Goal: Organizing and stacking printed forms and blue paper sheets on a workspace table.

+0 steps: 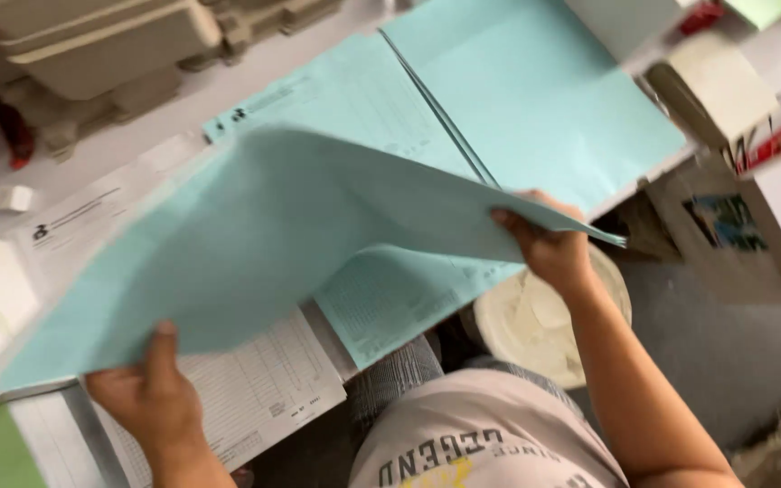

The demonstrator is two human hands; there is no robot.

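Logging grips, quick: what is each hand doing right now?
Left hand: closed on the lower corner of the large light-blue sheet.
Right hand: closed on that sheet's far edge.

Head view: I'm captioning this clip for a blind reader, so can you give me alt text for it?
Two bare hands hold up a large pale blue sheet over a desk, the left hand at its near corner and the right hand at its far edge. Under it lie an open blue folder and white printed forms.
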